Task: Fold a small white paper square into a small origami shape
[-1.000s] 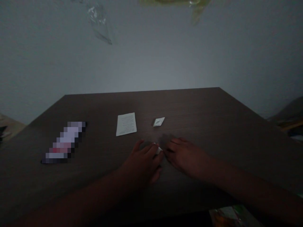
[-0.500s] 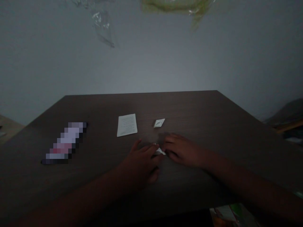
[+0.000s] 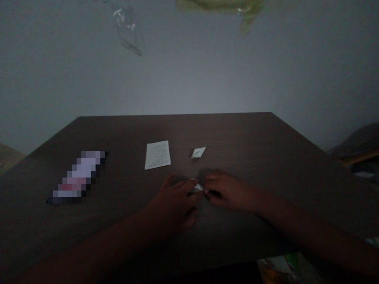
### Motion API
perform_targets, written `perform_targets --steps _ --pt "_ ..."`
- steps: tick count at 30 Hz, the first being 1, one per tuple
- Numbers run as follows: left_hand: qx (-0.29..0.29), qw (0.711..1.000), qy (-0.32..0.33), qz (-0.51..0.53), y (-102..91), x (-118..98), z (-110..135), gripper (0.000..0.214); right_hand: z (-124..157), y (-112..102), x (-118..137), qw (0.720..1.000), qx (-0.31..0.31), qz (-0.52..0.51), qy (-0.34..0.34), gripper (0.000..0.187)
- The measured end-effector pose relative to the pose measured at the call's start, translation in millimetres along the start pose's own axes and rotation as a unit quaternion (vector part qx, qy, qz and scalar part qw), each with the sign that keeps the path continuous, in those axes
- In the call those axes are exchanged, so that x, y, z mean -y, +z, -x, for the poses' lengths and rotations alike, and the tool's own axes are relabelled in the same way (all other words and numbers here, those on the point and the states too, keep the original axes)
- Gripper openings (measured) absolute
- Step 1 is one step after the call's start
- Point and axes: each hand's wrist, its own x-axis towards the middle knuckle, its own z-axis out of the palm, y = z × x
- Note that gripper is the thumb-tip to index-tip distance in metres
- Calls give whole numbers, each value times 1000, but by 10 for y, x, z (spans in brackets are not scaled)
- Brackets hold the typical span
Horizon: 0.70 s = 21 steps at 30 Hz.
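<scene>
A small piece of folded white paper (image 3: 197, 188) lies on the dark wooden table between my two hands, partly covered by fingers. From the left, my left hand (image 3: 177, 201) presses and grips the paper with its fingertips, the index finger lying over it. My right hand (image 3: 226, 190) has its fingers curled together in a pinch at the paper's right corner. Just beyond the hands sits a diamond-shaped folded paper (image 3: 198, 152). Farther left is a flat square stack of printed paper (image 3: 158, 155).
A phone (image 3: 78, 175) with a blurred screen lies on the left side of the table (image 3: 237, 134). Behind the table rises a pale wall (image 3: 207, 71) with clear and yellow tape on it. Colourful packaging (image 3: 281, 266) shows below the front edge.
The right fingers have drawn closer together at the paper's corner, and less of the paper's right end shows. The whole view has shifted slightly; the other things stay put.
</scene>
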Motion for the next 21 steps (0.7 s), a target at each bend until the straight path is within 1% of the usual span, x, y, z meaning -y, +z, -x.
perform_targets --steps 2,5,10,14,15,16,19,21 --pt "2 1000 5 5 -2 35 -9 42 14 -24 -28 1000 11 -24 -10 19" --pt "-12 1000 5 10 10 133 -63 31 23 -30 -100 998 16 -59 -28 17" --pt "-39 999 22 23 90 323 -181 34 20 -12 -126 997 -1 -72 -40 17" --pt "-63 996 15 68 183 408 -178 39 18 -4 -65 997 -19 -73 -2 19" --pt "-76 994 6 84 209 425 -168 39 17 5 -53 996 -24 -81 12 18" --pt "-87 991 -23 100 235 443 -159 41 16 17 -45 995 -31 -93 26 17" --pt "-111 982 -36 146 305 497 -153 41 16 77 -34 987 -76 -131 60 13" --pt "-128 976 -28 174 329 528 -167 40 16 124 -27 979 -110 -157 69 12"
